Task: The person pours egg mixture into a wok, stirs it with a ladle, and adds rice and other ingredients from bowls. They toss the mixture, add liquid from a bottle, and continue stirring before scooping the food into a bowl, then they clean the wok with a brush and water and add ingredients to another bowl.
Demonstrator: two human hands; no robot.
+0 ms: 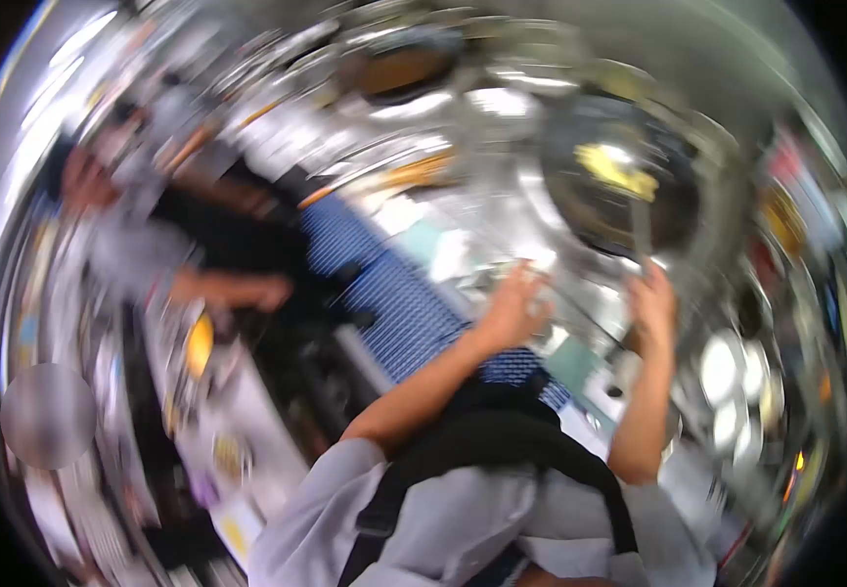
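Observation:
A dark wok sits on the metal range, with yellow food that looks like egg in it. My right hand is closed around the handle of a long pale utensil, whose far end reaches the yellow food. Blur hides whether the utensil is a ladle or a spatula. My left hand is in front of the range, left of the wok and apart from it. Its fingers look bent but are smeared, so I cannot make out whether anything is in them.
Another round pan with brown contents sits farther left along the range. White dishes stand at the right. Blue grid matting covers the floor. Co-workers stand at the left beside a counter holding food.

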